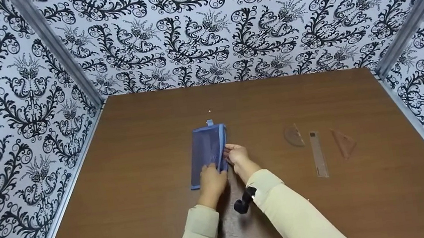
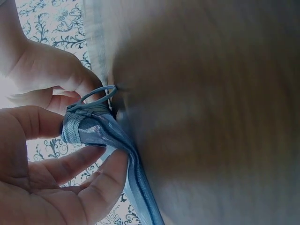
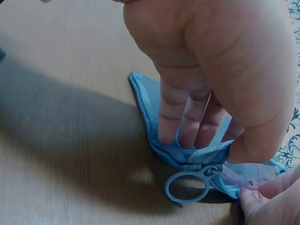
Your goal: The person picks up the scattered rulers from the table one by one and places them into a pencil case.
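Pouch (image 1: 202,147) — near end partly hidden behind the left fingers (image 1: 211,166).

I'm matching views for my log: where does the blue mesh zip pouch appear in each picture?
Head: the blue mesh zip pouch, just below centre.
Left wrist: the pouch, left of centre, running to the bottom edge.
Right wrist: the pouch, just below centre, partly hidden by the right hand.
Shared landmark: the scroll-patterned wallpaper, visible in all three.
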Available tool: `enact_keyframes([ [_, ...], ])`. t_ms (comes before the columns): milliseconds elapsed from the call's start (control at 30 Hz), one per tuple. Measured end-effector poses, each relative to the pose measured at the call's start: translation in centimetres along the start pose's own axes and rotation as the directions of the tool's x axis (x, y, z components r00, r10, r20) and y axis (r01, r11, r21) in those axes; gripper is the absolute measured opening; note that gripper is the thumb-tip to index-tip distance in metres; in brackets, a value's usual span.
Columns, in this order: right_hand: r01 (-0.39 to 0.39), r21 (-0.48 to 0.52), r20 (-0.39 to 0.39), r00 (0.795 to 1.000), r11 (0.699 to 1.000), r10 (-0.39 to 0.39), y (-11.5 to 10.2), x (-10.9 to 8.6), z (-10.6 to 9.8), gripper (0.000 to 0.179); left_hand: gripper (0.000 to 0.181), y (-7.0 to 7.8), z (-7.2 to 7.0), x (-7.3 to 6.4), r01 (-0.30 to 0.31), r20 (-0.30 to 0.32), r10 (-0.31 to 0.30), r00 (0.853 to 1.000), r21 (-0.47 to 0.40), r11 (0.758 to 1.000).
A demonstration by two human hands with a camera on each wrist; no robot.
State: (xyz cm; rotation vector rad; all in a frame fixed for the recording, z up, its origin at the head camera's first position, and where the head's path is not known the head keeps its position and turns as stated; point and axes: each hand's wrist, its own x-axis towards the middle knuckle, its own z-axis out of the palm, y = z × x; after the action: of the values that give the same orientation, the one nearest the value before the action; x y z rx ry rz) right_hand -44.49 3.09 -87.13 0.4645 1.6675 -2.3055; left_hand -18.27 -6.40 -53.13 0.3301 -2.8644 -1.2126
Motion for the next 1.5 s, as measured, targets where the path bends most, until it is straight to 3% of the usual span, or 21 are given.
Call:
enact_keyframes([
  [300, 0.025, -0.033, 0.013, 1.000, 0.999, -0.025, -8.6, -12.5, 3.2, 0.054, 0.046, 0.1, -0.1, 0.0, 0.002, -0.001, -0.002, 1.000, 0.015, 1.000],
  [567, 0.067, -0.013, -0.012, 0.998, 0.998, -0.067, -11.6, -17.2, 4.5, 0.049, 0.045, 0.2, -0.1, -0.1, 0.002, -0.011, -0.001, 1.000, 0.039, 0.999],
  [733, 0.048, -0.084, -0.096, 0.994, 0.995, -0.056, -14.7, -21.5, 6.3, 0.038, 0.044, 0.1, 0.0, -0.1, 0.002, -0.010, -0.001, 1.000, 0.034, 0.999],
  [800, 0.064, -0.110, -0.105, 0.992, 0.992, -0.076, -14.5, -21.4, 6.4, 0.036, 0.045, 0.0, 0.0, 0.0, 0.002, -0.009, -0.002, 1.000, 0.031, 1.000],
  [867, 0.106, -0.102, -0.092, 0.989, 0.989, -0.115, -12.7, -19.2, 5.7, 0.036, 0.045, 0.0, 0.0, 0.0, 0.001, -0.009, -0.001, 1.000, 0.030, 1.000],
  [1033, 0.155, -0.045, -0.056, 0.986, 0.987, -0.158, -5.5, -9.2, 2.8, 0.039, 0.044, 0.0, 0.0, 0.0, -0.007, -0.010, 0.007, 1.000, 0.034, 0.999],
  [1133, 0.129, -0.057, -0.056, 0.990, 0.990, -0.132, -3.5, -6.0, 1.9, 0.040, 0.043, 0.1, 0.0, -0.1, -0.011, -0.015, 0.011, 1.000, 0.037, 0.999],
  [1233, 0.118, -0.097, -0.062, 0.990, 0.988, -0.124, -4.8, -7.8, 2.5, 0.045, 0.043, 0.1, -0.1, 0.0, -0.010, -0.014, 0.011, 1.000, 0.028, 1.000],
  [1333, 0.109, -0.147, -0.080, 0.989, 0.983, -0.122, -8.8, -13.5, 4.1, 0.048, 0.046, 0.0, -0.1, 0.0, -0.004, -0.006, 0.004, 1.000, 0.008, 1.000],
  [1400, 0.146, -0.145, -0.071, 0.985, 0.978, -0.158, -10.7, -16.7, 4.8, 0.046, 0.047, 0.0, -0.1, 0.0, 0.000, 0.001, 0.000, 1.000, -0.003, 1.000],
  [1500, 0.160, -0.139, -0.060, 0.984, 0.977, -0.169, -10.8, -16.7, 4.7, 0.046, 0.047, 0.0, -0.1, 0.0, -0.001, 0.001, 0.001, 1.000, -0.005, 1.000],
])
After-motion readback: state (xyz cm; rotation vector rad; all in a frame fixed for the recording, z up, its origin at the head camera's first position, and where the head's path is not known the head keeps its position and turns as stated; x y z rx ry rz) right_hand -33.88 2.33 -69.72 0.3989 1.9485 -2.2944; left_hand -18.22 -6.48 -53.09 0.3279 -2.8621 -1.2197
